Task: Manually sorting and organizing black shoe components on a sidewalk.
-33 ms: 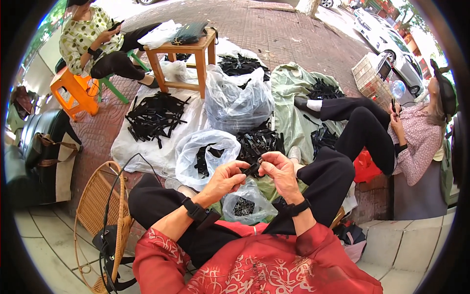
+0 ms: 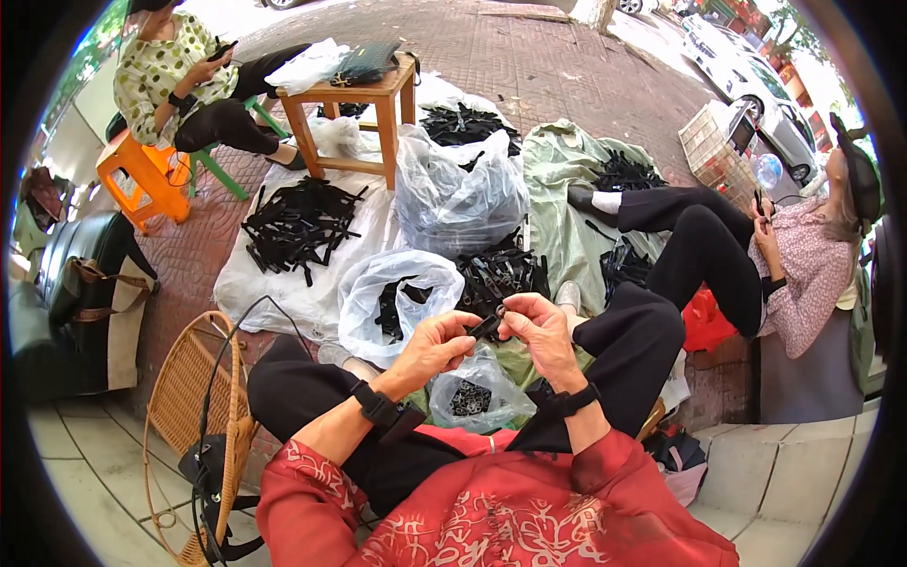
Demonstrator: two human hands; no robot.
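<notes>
Over my lap, my left hand point(image 2: 439, 342) is closed on one end of a short black strap piece point(image 2: 486, 328), pinched between thumb and fingers. My right hand point(image 2: 534, 327) pinches the other end, where a small ring-like part shows; its details are too small to make out. Beyond the hands lies a heap of black straps point(image 2: 496, 276), some with shiny bits. A clear plastic bag point(image 2: 354, 300) with black pieces inside stands open left of it. Between my knees, another clear bag point(image 2: 510, 408) contains small metal-looking pieces point(image 2: 470, 399).
Black strip piles point(image 2: 300, 225) lie on white sheeting. A wooden stool point(image 2: 389, 92) carries bags; a large plastic bag point(image 2: 458, 203) stands before it. One person point(image 2: 156, 80) sits far left, another point(image 2: 803, 255) at right, legs stretched inward. A wicker chair point(image 2: 194, 378) is at my left.
</notes>
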